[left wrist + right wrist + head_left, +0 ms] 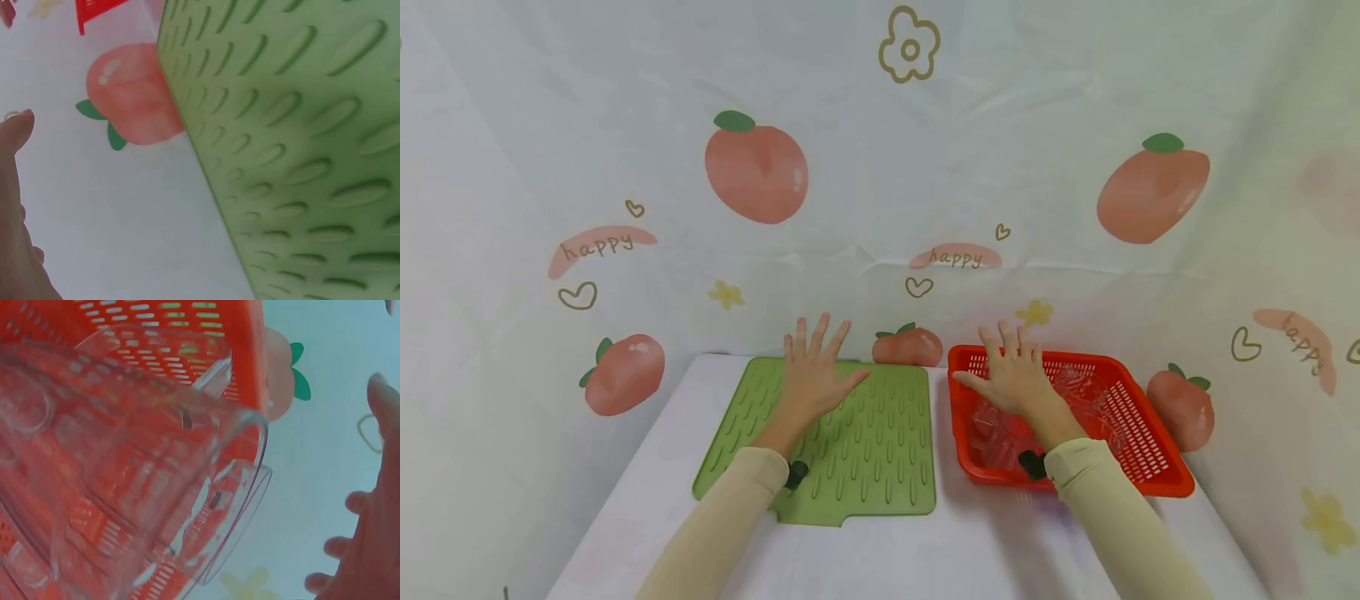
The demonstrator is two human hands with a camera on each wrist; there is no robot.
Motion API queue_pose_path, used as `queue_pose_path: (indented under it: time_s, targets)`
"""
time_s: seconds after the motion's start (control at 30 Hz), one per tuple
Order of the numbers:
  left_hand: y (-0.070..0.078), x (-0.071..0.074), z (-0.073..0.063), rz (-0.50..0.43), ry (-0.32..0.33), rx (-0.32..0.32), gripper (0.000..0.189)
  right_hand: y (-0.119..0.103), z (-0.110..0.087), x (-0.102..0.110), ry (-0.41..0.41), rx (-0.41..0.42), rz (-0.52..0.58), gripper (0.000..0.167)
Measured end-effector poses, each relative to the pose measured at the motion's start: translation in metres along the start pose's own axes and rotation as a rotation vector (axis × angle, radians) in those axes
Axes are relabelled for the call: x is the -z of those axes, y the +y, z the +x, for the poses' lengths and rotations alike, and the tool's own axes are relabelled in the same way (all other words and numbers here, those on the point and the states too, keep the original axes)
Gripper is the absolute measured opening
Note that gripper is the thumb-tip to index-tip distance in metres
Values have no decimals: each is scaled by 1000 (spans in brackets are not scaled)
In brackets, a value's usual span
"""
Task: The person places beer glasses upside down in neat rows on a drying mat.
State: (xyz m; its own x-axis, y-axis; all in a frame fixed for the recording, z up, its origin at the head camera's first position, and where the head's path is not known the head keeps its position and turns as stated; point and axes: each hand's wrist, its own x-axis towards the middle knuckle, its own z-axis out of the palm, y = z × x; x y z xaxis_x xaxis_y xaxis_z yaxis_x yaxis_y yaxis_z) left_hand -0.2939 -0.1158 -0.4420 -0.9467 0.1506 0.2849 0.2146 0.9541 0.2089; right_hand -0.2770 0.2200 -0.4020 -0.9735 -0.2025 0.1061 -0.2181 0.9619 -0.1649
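Green mat [887, 442] lies flat on L half of worktop [880, 562], rows of oblong raised ribs all over, short tab sticking out on near edge. Red basket [957, 417] sits just R of it, narrow strip of worktop btwn the two; slotted walls, slightly skewed. Clear cups [144, 456] piled inside basket; can't tell glass vs plastic, nor exact no. R wrist cam: one big cup tilted on its side, wide rim facing basket's edge, another w/ squarish rim tucked behind/under it, more overlapping.

L hand [814, 379] hangs above far part of mat, palm down, fingers straight & fanned, thumb out to R. L wrist cam has it apart from mat, only thumb side + bits of fingers in shot. R hand [1015, 379] same pose above far L part of basket, fingers spread, thumb out to L; R wrist cam has it clear of cups & basket edge. Both hands relaxed, nothing gripped.

Farther out: cream sleeves [718, 517] on both arms, small dark item [797, 475] at each wrist, make unclear. Worktop pale, whitish. White sheet [850, 287] hangs behind & at sides, lightly creased, printed w/ red fruit [756, 175], "happy" banners [955, 256], yellow flowers [727, 294], outlined hearts [577, 296], plus one outlined flower [910, 48] up top.
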Motion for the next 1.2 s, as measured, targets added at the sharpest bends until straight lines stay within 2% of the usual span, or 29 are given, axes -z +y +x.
queue_pose_path:
  time_s: [0.17,0.37,0.57,0.77,0.93,1.2]
  targets:
    - [-14,-3,-11,-57,-17,21,92,3,-2,6,-87,3,12,99]
    - [-32,-9,-23,-81,6,41,95,9,-3,12,-154,-8,57,102]
    - [-54,-15,-32,-99,-5,85,97,20,-2,13,-235,-59,90,105]
    - [-77,-20,-38,-113,-42,138,100,28,0,15,-297,-72,138,106]
    - [-98,-24,-43,-130,-57,161,103,35,5,15,-309,-57,141,102]
    - [-120,-28,-56,-244,-146,234,100,43,7,12,-346,-98,168,103]
